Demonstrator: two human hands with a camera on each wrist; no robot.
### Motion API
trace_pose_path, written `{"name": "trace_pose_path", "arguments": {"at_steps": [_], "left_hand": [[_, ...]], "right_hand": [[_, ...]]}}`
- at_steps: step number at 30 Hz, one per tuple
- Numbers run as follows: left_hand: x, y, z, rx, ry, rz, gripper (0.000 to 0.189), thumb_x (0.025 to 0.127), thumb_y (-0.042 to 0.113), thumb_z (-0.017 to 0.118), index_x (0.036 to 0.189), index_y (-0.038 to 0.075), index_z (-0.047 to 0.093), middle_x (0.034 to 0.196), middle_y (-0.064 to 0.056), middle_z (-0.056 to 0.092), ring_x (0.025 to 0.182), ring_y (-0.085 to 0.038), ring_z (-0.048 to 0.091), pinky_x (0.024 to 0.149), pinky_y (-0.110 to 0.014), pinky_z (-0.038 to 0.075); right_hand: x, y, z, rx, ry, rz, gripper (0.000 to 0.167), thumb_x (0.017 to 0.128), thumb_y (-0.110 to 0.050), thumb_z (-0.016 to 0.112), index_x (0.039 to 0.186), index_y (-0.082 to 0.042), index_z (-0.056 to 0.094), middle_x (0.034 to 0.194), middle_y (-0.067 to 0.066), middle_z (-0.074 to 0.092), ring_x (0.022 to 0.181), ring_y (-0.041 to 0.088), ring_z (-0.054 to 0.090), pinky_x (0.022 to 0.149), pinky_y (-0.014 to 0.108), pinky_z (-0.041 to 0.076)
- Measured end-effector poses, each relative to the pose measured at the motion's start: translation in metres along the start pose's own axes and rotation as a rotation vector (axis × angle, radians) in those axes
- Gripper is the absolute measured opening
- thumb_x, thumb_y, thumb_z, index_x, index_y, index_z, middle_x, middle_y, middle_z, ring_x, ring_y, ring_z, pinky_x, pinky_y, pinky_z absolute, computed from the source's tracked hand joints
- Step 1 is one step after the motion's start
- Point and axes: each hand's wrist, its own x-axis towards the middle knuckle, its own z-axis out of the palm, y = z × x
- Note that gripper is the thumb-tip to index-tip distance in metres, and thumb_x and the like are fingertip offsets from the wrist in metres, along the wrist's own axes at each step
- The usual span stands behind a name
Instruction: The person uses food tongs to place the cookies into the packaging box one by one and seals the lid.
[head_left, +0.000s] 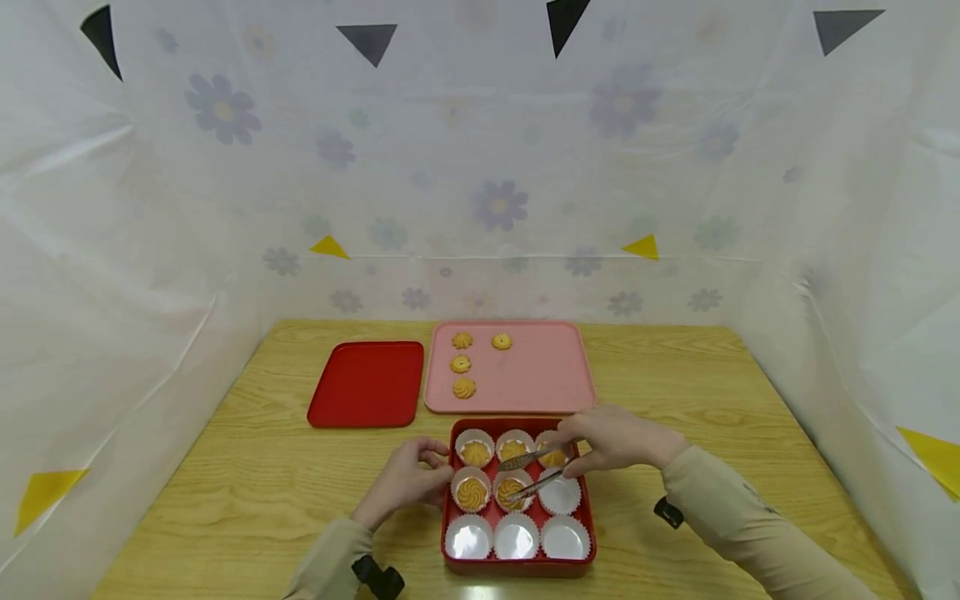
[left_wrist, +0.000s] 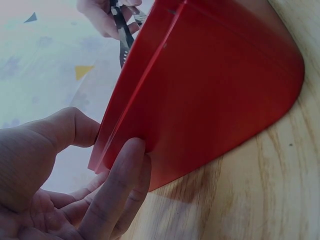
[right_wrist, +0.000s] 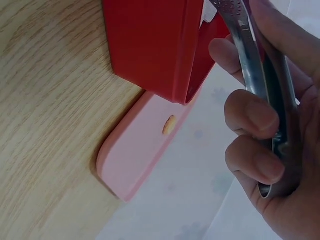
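A red square box (head_left: 517, 567) holds rows of white paper cups (head_left: 566, 538). The back row and the left and middle cups of the middle row contain cookies (head_left: 471, 494); the front row's cups hold none. At the box's left side my left hand (head_left: 415, 473) has its thumb at the rim and fingers against the outer wall (left_wrist: 200, 100), pinching the edge. My right hand (head_left: 618, 440) grips metal tongs (right_wrist: 250, 65) above the right of the box. Their spread tips reach over the middle cup, where a swirled cookie (head_left: 512, 492) sits.
Behind the box lies a pink tray (head_left: 540, 367) with several cookies (head_left: 463, 388) on its left half. A red lid (head_left: 367, 383) lies left of the tray. The wooden table (head_left: 247, 500) is enclosed by white sheeting (head_left: 480, 125) with flower prints at the back.
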Motion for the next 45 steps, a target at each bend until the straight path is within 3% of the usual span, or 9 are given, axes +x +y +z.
{"name": "trace_pose_path", "arguments": {"at_steps": [6,12,16,19,28,35,39,45], "left_hand": [[0.0,0.0,0.0,0.001,-0.001,-0.001,0.036,0.084,0.008,0.071,0.114,-0.007,0.06,0.09,-0.013,0.064,0.067,-0.014,0.064,0.059,-0.031,0.061],[0.0,0.0,0.0,-0.005,-0.004,-0.003,0.036,0.084,0.008,0.071,0.114,-0.007,0.059,0.09,-0.013,0.064,0.066,-0.014,0.065,0.058,-0.032,0.061],[-0.001,0.001,0.0,0.002,-0.003,-0.001,0.035,0.084,0.008,0.071,0.114,-0.006,0.059,0.091,-0.012,0.064,0.067,-0.013,0.064,0.058,-0.031,0.061],[-0.001,0.001,-0.001,0.017,0.002,0.01,0.036,0.083,0.009,0.071,0.114,-0.006,0.06,0.089,-0.012,0.065,0.067,-0.013,0.065,0.06,-0.03,0.06],[-0.001,0.001,-0.002,0.046,-0.001,0.024,0.036,0.083,0.01,0.072,0.113,-0.006,0.061,0.088,-0.011,0.066,0.068,-0.013,0.064,0.062,-0.028,0.059],[-0.001,0.001,-0.002,0.052,-0.001,0.035,0.037,0.083,0.011,0.071,0.113,-0.006,0.061,0.088,-0.011,0.066,0.07,-0.013,0.064,0.064,-0.026,0.057],[-0.001,0.002,-0.002,0.06,0.005,0.042,0.036,0.082,0.011,0.072,0.113,-0.006,0.062,0.087,-0.011,0.066,0.071,-0.013,0.063,0.064,-0.024,0.055],[-0.002,0.002,-0.003,0.052,0.011,0.045,0.036,0.083,0.011,0.072,0.112,-0.006,0.062,0.086,-0.011,0.066,0.07,-0.013,0.062,0.063,-0.025,0.053]], "right_hand": [[-0.003,0.006,0.001,0.089,0.01,-0.004,0.031,0.089,-0.033,0.075,0.116,-0.017,0.075,0.094,-0.007,0.071,0.076,0.004,0.056,0.065,0.019,0.043],[-0.005,0.015,0.004,0.204,0.011,-0.03,0.037,0.091,-0.037,0.072,0.124,-0.019,0.072,0.087,-0.016,0.066,0.067,-0.001,0.046,0.059,0.016,0.039],[-0.006,0.021,0.008,0.3,0.025,-0.056,0.041,0.094,-0.036,0.069,0.13,-0.017,0.068,0.088,-0.013,0.066,0.063,0.0,0.042,0.057,0.015,0.038],[-0.006,0.025,0.011,0.338,0.06,-0.068,0.036,0.096,-0.036,0.067,0.126,-0.017,0.07,0.09,-0.009,0.067,0.065,0.0,0.043,0.058,0.016,0.039],[-0.005,0.032,0.019,0.426,0.112,0.0,0.026,0.097,-0.036,0.065,0.115,-0.018,0.072,0.096,-0.002,0.07,0.075,0.006,0.052,0.065,0.019,0.046],[-0.007,0.034,0.023,0.537,0.174,0.051,0.037,0.099,-0.031,0.062,0.129,-0.01,0.066,0.124,0.01,0.069,0.101,0.009,0.064,0.082,0.024,0.055],[-0.006,0.034,0.025,0.547,0.229,0.088,0.043,0.1,-0.031,0.062,0.135,-0.007,0.062,0.125,0.01,0.07,0.103,0.009,0.065,0.083,0.024,0.056],[-0.001,0.031,0.024,0.502,0.322,0.174,0.045,0.098,-0.03,0.064,0.133,-0.001,0.063,0.117,0.012,0.07,0.093,0.01,0.06,0.074,0.023,0.053]]}}
